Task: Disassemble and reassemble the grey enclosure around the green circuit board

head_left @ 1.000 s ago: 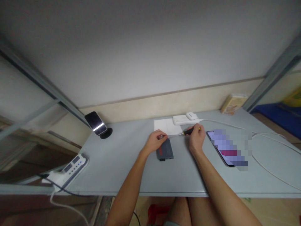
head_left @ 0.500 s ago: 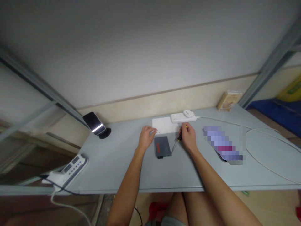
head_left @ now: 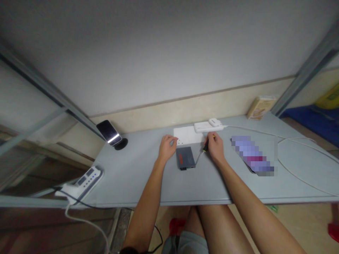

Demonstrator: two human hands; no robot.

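A small dark grey box (head_left: 185, 158) with a red label lies flat on the grey table (head_left: 137, 176). My left hand (head_left: 167, 147) rests just left of the box, its fingers curled with the fingertips at the edge of a white sheet (head_left: 186, 135); what they pinch is too small to see. My right hand (head_left: 215, 147) sits right of the box, closed round a black-and-yellow screwdriver (head_left: 203, 150) whose thin shaft slants down toward the box's right edge.
A white power bank (head_left: 208, 126) with a small white case on it lies behind the sheet, its white cable (head_left: 293, 141) looping right. A phone (head_left: 253, 157) lies at the right, another phone on a stand (head_left: 110, 133) at the left, a power strip (head_left: 83, 180) at the front-left corner.
My left hand came off the box to the sheet's edge. My right hand turned the screwdriver from level to slanting down beside the box. The view shifted slightly.
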